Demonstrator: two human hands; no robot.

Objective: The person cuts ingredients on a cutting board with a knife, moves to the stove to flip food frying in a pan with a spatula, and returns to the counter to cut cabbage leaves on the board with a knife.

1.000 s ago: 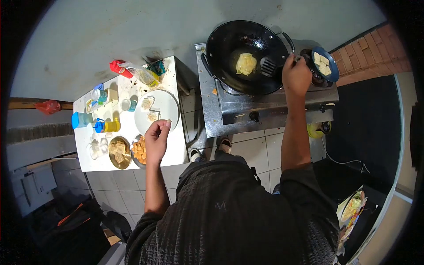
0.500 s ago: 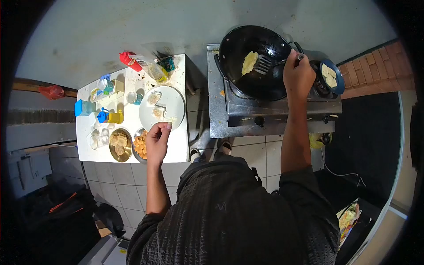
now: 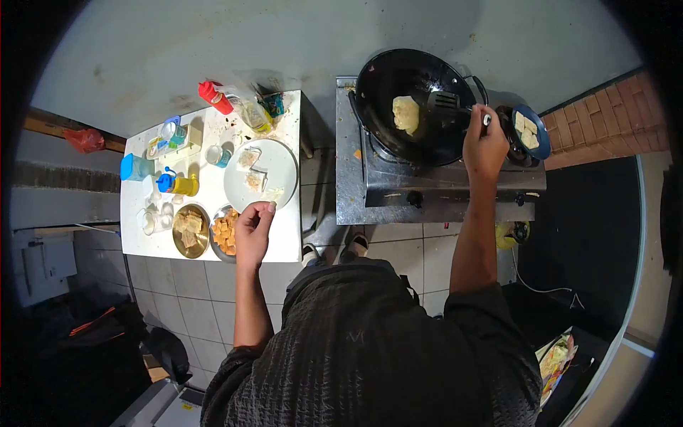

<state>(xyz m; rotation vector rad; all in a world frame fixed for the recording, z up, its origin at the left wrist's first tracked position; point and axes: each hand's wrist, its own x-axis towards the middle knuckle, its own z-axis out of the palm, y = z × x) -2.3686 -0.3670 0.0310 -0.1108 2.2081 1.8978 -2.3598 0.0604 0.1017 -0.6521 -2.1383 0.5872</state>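
My right hand (image 3: 486,147) is closed round the handle of a slotted spatula (image 3: 445,101), whose dark head is over the right part of a black wok (image 3: 388,142). Left of the spatula head, apart from it, a pale yellow piece of food (image 3: 405,115) lies in the wok. My left hand (image 3: 254,229) is pinched at the near edge of a white plate (image 3: 240,192); what its fingertips hold, if anything, is too small to make out. Pale food pieces (image 3: 251,158) lie on the plate. Close by stands a bowl of orange-brown cubes (image 3: 226,231).
The wok sits on a steel stove (image 3: 352,192). Right of it is a blue bowl (image 3: 543,135) with pale blocks. The white table (image 3: 171,245) bears a brass-coloured bowl (image 3: 206,245), a red-capped bottle (image 3: 215,97), a yellow bottle (image 3: 186,186) and glasses. A wall (image 3: 313,43) stands behind.
The spatula head has moved right, away from the yellow piece, and turned. That piece now lies broader and flatter in the wok. My left hand stays nearly in place by the plate.
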